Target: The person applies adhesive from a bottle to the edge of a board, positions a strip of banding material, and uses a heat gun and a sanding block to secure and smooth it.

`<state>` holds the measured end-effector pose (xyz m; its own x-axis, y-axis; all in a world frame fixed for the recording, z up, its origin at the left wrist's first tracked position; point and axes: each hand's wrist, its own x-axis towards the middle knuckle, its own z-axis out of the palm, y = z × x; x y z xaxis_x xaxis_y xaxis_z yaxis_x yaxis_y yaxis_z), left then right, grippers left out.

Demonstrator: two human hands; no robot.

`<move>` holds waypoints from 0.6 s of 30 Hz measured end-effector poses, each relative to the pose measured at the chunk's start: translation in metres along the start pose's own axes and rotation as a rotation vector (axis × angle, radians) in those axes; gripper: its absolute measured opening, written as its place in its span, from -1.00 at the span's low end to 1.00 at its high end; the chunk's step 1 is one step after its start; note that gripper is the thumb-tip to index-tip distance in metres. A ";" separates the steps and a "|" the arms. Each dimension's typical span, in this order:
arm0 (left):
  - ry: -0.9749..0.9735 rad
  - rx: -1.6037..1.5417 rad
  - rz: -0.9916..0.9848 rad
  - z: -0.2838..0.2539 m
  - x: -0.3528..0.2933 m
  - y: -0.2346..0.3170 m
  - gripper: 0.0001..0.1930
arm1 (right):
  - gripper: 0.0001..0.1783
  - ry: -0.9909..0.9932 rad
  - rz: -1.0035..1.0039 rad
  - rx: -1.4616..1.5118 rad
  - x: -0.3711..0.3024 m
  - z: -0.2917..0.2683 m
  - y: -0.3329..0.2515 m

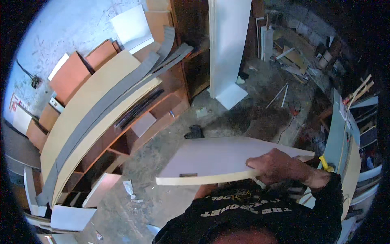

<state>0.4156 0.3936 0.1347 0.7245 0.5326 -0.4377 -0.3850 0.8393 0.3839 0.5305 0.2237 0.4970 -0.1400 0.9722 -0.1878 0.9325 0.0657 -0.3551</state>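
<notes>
A white panel (219, 156) with a pale cream edge stretches across in front of my chest, held off the floor. Near its left corner is a small dark slot (188, 175). My right hand (274, 164) is closed over the panel's near edge, right of the middle, with the thumb side on the white face. My left forearm (206, 190) reaches under the panel's left part; the panel hides the left hand and its fingers. Beyond the panel, a dark crumpled item (195, 132) lies on the floor.
Left, a long bench (113, 81) carries grey strips (101, 97), with orange-brown panels (71, 77) behind it. A tall white board (229, 44) stands ahead. To the right are a yellow-handled tool (326, 164) and stacked boards (351, 162). Offcuts (292, 57) lie far right.
</notes>
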 end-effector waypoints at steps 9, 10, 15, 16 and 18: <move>-0.013 -0.077 -0.063 0.084 0.147 -0.064 -0.03 | -0.61 -0.322 0.307 -0.114 -0.029 -0.043 0.166; -0.012 -0.100 -0.070 0.093 0.163 -0.075 -0.03 | -0.58 -0.290 0.319 -0.118 -0.033 -0.057 0.186; -0.008 -0.149 -0.088 0.124 0.232 -0.109 -0.01 | -0.53 -0.101 0.372 0.029 -0.064 -0.069 0.265; -0.011 -0.165 -0.123 0.136 0.244 -0.112 -0.01 | -0.56 -0.065 0.442 0.047 -0.067 -0.066 0.274; -0.007 -0.191 -0.240 0.165 0.263 -0.104 0.03 | -0.60 0.010 0.570 0.100 -0.069 -0.053 0.300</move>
<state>0.7403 0.4279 0.1138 0.8114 0.3161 -0.4917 -0.3023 0.9469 0.1098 0.8372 0.1880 0.4519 0.3793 0.8497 -0.3663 0.8236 -0.4905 -0.2848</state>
